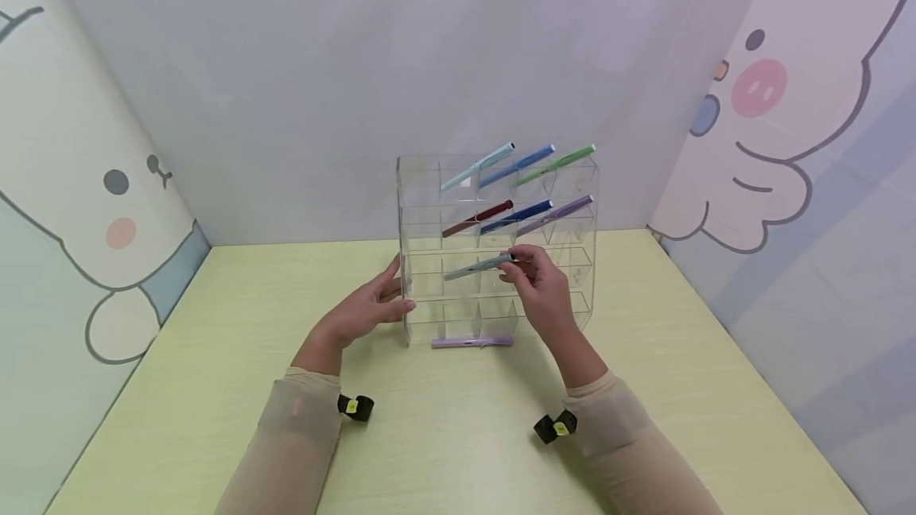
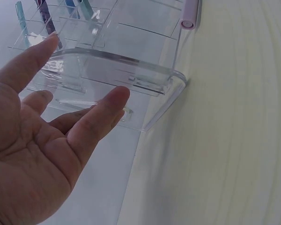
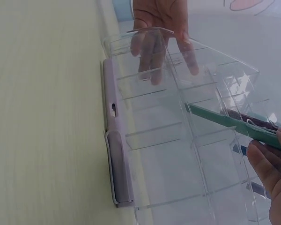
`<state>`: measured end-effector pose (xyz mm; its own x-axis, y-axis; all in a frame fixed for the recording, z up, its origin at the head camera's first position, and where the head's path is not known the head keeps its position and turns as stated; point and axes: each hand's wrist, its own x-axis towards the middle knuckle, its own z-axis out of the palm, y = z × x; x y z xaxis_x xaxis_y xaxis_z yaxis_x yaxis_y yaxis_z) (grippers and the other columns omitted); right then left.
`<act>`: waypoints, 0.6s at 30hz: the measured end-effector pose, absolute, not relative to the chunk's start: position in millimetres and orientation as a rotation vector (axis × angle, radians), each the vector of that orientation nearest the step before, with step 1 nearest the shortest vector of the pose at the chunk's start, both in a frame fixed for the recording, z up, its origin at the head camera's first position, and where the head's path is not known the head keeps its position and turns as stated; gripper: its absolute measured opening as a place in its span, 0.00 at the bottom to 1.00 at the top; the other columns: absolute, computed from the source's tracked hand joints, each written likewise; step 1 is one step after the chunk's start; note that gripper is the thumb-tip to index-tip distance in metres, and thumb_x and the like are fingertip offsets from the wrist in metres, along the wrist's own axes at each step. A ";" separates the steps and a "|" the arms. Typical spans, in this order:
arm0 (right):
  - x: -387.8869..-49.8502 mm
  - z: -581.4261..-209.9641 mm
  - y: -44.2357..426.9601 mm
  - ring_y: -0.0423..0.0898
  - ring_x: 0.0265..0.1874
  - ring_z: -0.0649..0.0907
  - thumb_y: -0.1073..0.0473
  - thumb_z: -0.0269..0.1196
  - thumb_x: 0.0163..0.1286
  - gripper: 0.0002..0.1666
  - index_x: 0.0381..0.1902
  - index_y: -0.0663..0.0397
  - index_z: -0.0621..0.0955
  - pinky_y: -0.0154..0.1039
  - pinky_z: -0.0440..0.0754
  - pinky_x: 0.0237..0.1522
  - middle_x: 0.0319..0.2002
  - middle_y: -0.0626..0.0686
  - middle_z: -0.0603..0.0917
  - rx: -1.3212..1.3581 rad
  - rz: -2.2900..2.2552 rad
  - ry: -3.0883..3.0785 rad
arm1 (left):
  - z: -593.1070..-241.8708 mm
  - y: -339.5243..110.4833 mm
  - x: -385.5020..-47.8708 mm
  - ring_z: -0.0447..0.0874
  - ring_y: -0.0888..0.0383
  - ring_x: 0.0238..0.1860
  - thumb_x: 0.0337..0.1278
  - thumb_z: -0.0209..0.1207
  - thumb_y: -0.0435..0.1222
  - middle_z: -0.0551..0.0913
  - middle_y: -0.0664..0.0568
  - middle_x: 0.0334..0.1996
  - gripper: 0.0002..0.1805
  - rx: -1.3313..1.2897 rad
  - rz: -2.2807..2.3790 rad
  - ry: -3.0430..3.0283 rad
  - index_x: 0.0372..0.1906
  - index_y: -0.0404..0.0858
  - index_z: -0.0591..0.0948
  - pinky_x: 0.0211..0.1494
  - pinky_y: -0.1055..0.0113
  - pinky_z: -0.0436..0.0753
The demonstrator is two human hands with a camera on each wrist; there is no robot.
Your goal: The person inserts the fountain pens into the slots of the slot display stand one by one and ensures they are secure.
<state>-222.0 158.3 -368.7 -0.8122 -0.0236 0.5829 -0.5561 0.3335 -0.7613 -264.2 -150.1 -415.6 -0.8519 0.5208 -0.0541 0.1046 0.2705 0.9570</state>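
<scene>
A clear acrylic pen rack (image 1: pixel 422 289) with rows of small compartments stands upright on the table. My right hand (image 1: pixel 542 286) pinches a grey-green pen (image 1: pixel 478 267) near its capped end; the pen slants across the third row, its far tip at the rack. In the right wrist view that pen (image 3: pixel 225 121) looks green. My left hand (image 1: pixel 368 304) rests at the rack's left side with fingers extended, the thumb by the front edge. A light purple pen (image 1: pixel 472 342) lies on the table along the rack's base.
The top row holds a pale blue pen (image 1: pixel 478 167), a blue pen (image 1: pixel 518 166) and a green pen (image 1: pixel 557 164). Below them slant a dark red pen (image 1: pixel 478 218), a dark blue pen (image 1: pixel 517 217) and a purple pen (image 1: pixel 555 215). A wall (image 1: pixel 300 102) rises behind.
</scene>
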 end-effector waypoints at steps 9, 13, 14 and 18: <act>-219.6 -367.5 154.8 0.49 0.40 0.88 0.68 0.60 0.71 0.13 0.51 0.68 0.76 0.38 0.86 0.43 0.43 0.63 0.83 0.509 1.506 -2.129 | -415.3 -150.0 -265.6 0.75 0.49 0.65 0.61 0.63 0.52 0.54 0.43 0.77 0.52 0.575 1.600 2.185 0.76 0.71 0.38 0.72 0.45 0.64; -218.5 -364.7 154.3 0.36 0.38 0.86 0.69 0.60 0.70 0.13 0.51 0.70 0.76 0.40 0.87 0.42 0.43 0.64 0.83 0.533 1.494 -2.131 | -415.1 -150.7 -265.3 0.74 0.48 0.66 0.61 0.64 0.52 0.53 0.44 0.77 0.52 0.565 1.603 2.181 0.75 0.71 0.39 0.73 0.44 0.63; -218.0 -363.5 154.5 0.37 0.39 0.86 0.69 0.61 0.70 0.15 0.52 0.70 0.76 0.40 0.87 0.42 0.44 0.64 0.83 0.542 1.491 -2.134 | -415.0 -150.8 -265.1 0.73 0.47 0.66 0.61 0.64 0.52 0.53 0.44 0.77 0.52 0.564 1.606 2.178 0.75 0.71 0.39 0.73 0.44 0.63; -218.9 -361.2 161.3 0.51 0.45 0.85 0.69 0.62 0.68 0.23 0.59 0.70 0.71 0.35 0.86 0.41 0.50 0.64 0.81 0.550 1.527 -2.134 | -415.1 -150.4 -264.1 0.72 0.47 0.67 0.61 0.63 0.51 0.53 0.44 0.77 0.51 0.562 1.612 2.173 0.75 0.72 0.39 0.73 0.43 0.62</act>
<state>-218.9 161.3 -361.2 -0.8163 -0.0566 0.5749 -0.5624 0.3052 -0.7685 -264.1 -150.4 -415.1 -0.8496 0.5238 -0.0618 0.0930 0.2640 0.9600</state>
